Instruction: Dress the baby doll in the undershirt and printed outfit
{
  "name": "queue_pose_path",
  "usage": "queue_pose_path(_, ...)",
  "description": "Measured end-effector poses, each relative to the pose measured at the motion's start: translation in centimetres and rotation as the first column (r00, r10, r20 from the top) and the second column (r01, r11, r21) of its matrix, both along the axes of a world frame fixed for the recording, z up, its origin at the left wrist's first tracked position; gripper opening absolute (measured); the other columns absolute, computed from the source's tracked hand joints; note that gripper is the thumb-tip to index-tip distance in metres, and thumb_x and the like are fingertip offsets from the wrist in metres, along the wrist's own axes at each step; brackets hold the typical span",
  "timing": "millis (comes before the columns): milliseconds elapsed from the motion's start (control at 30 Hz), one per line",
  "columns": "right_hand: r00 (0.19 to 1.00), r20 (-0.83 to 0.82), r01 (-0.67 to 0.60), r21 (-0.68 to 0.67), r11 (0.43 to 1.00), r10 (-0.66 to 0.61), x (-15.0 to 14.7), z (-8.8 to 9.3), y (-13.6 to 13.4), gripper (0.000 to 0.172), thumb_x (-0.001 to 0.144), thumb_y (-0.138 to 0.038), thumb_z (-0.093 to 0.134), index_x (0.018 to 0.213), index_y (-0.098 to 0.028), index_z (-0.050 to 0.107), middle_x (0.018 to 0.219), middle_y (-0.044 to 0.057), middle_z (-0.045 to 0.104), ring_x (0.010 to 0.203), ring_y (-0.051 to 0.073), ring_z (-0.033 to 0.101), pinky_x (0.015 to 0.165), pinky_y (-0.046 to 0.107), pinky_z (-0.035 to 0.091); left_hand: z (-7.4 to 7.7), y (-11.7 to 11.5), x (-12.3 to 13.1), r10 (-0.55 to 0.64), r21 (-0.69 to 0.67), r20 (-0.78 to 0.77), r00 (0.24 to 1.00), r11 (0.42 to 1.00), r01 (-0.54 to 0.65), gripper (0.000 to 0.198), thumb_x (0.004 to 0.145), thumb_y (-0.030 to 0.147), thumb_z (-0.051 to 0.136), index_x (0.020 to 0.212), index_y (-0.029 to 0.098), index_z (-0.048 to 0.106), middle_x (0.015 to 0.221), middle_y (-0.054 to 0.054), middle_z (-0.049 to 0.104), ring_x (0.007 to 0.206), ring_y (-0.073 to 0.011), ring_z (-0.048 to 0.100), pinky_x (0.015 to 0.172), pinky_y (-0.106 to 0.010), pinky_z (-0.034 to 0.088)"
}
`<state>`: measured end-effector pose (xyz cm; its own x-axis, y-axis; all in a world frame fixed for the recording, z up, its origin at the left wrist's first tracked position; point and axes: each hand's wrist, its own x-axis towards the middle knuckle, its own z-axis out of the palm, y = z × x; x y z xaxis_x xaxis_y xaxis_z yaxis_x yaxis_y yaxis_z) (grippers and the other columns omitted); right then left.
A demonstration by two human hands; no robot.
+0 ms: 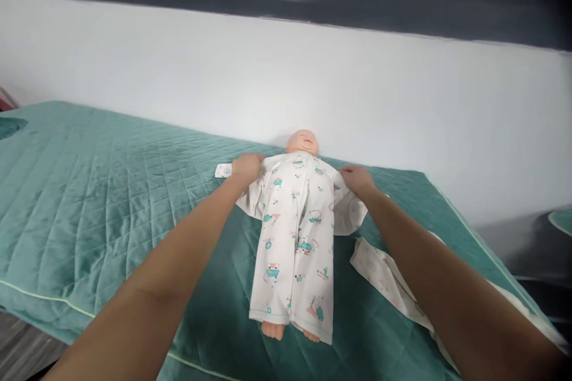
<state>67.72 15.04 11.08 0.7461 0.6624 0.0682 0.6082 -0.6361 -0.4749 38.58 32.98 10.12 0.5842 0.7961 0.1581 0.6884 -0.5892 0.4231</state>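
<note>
A baby doll (302, 141) lies on its back, head toward the wall, feet toward me. White baby clothes (292, 232) with teal and pink prints cover its body down to the ankles, and the toes stick out below the hem. My left hand (248, 168) is closed on the sleeve at the left shoulder; a cuff (223, 171) shows beyond it. On the other side, my right hand (357, 178) pinches the shoulder cloth of the right sleeve. Loose white fabric spreads under both arms of the doll.
The doll lies on a green quilted mattress (111, 172) set against a white wall (201, 71). More white printed cloth (388, 280) lies to the right, partly behind my right forearm. The mattress edge drops off at the far right and front left.
</note>
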Motion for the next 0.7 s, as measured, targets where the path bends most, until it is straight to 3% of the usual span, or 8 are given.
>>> queue_pose_path(167, 1.0, 0.009, -0.004, 0.065, 0.998, 0.003, -0.4, -0.3, -1.1, 0.031, 0.087, -0.029, 0.052, 0.103, -0.021, 0.077, 0.109, 0.013, 0.075, 0.1, 0.029, 0.067, 0.088, 0.04, 0.049, -1.4, -1.9, -2.2, 0.007, 0.099, 0.099, 0.995, 0.995, -0.016, 0.041, 0.099, 0.024, 0.038, 0.13, 0.028, 0.065, 0.123, -0.013, 0.067, 0.123, -0.0313, 0.052, 0.109, -0.054, 0.031)
queue_pose_path(333, 0.996, 0.087, -0.037, 0.22, 0.975, 0.018, -3.7, 1.3, -0.4, 0.044, 0.094, -0.039, 0.044, 0.125, -0.016, 0.065, 0.13, 0.016, 0.065, 0.121, 0.029, 0.057, 0.105, 0.042, 0.042, -1.8, -3.0, -2.5, 0.026, 0.219, 0.016, 1.0, 0.975, -0.028, 0.045, 0.101, 0.029, 0.033, 0.137, 0.03, 0.058, 0.124, -0.011, 0.067, 0.121, -0.0301, 0.053, 0.106, -0.049, 0.032)
queue_pose_path(400, 0.986, 0.149, -0.127, 0.338, 0.933, 0.08, -6.2, 2.5, 0.8, 0.045, 0.095, -0.041, 0.043, 0.127, -0.016, 0.062, 0.135, 0.015, 0.061, 0.127, 0.027, 0.052, 0.11, 0.041, 0.038, -1.8, -2.9, -2.4, 0.041, 0.224, -0.004, 0.999, 0.974, -0.039, 0.045, 0.101, 0.029, 0.031, 0.138, 0.031, 0.058, 0.123, -0.01, 0.068, 0.119, -0.0294, 0.054, 0.104, -0.047, 0.033)
queue_pose_path(467, 0.947, 0.193, -0.315, 0.383, 0.869, 0.258, -9.0, 3.8, 2.5, 0.042, 0.094, -0.039, 0.047, 0.126, -0.017, 0.063, 0.134, 0.014, 0.062, 0.126, 0.026, 0.054, 0.11, 0.041, 0.039, -1.8, -2.8, -2.2, 0.049, 0.232, -0.003, 0.999, 0.972, -0.047, 0.045, 0.101, 0.03, 0.031, 0.137, 0.031, 0.058, 0.121, -0.009, 0.068, 0.117, -0.0293, 0.055, 0.102, -0.046, 0.034)
queue_pose_path(500, 0.902, 0.205, -0.431, 0.336, 0.838, 0.381, -10.4, 4.4, 3.5, 0.04, 0.093, -0.036, 0.05, 0.127, -0.018, 0.062, 0.134, 0.012, 0.062, 0.126, 0.026, 0.054, 0.111, 0.042, 0.039, -1.8, -2.8, -2.2, 0.053, 0.24, 0.0, 0.999, 0.969, -0.052, 0.045, 0.101, 0.03, 0.031, 0.136, 0.032, 0.059, 0.119, -0.009, 0.069, 0.116, -0.0297, 0.055, 0.101, -0.046, 0.034)
queue_pose_path(567, 0.769, 0.198, -0.633, 0.103, 0.767, 0.608, -13.0, 5.4, 5.8, 0.037, 0.089, -0.031, 0.058, 0.124, -0.02, 0.064, 0.131, 0.01, 0.065, 0.123, 0.028, 0.056, 0.11, 0.044, 0.039, -1.8, -3.0, -2.2, 0.062, 0.263, 0.006, 0.998, 0.963, -0.062, 0.045, 0.101, 0.031, 0.031, 0.136, 0.033, 0.059, 0.117, -0.01, 0.069, 0.114, -0.0308, 0.055, 0.099, -0.046, 0.035)
queue_pose_path(600, 0.73, 0.181, -0.668, -0.014, 0.744, 0.659, -14.1, 5.7, 7.1, 0.035, 0.086, -0.028, 0.063, 0.119, -0.019, 0.067, 0.127, 0.009, 0.067, 0.119, 0.029, 0.058, 0.108, 0.047, 0.04, -1.9, -3.0, -2.2, 0.067, 0.272, 0.008, 0.998, 0.96, -0.066, 0.045, 0.101, 0.031, 0.031, 0.136, 0.033, 0.058, 0.117, -0.01, 0.068, 0.114, -0.0313, 0.055, 0.098, -0.047, 0.035)
queue_pose_path(700, 0.738, 0.141, -0.646, -0.137, 0.751, 0.66, -16.4, 5.6, 10.7, 0.018, 0.076, -0.019, 0.073, 0.094, -0.015, 0.072, 0.11, 0.01, 0.072, 0.107, 0.029, 0.062, 0.103, 0.049, 0.043, -1.9, -3.2, -2.1, 0.074, 0.276, 0.008, 0.997, 0.958, -0.074, 0.045, 0.101, 0.032, 0.032, 0.138, 0.033, 0.057, 0.117, -0.011, 0.067, 0.114, -0.0321, 0.054, 0.097, -0.047, 0.035)
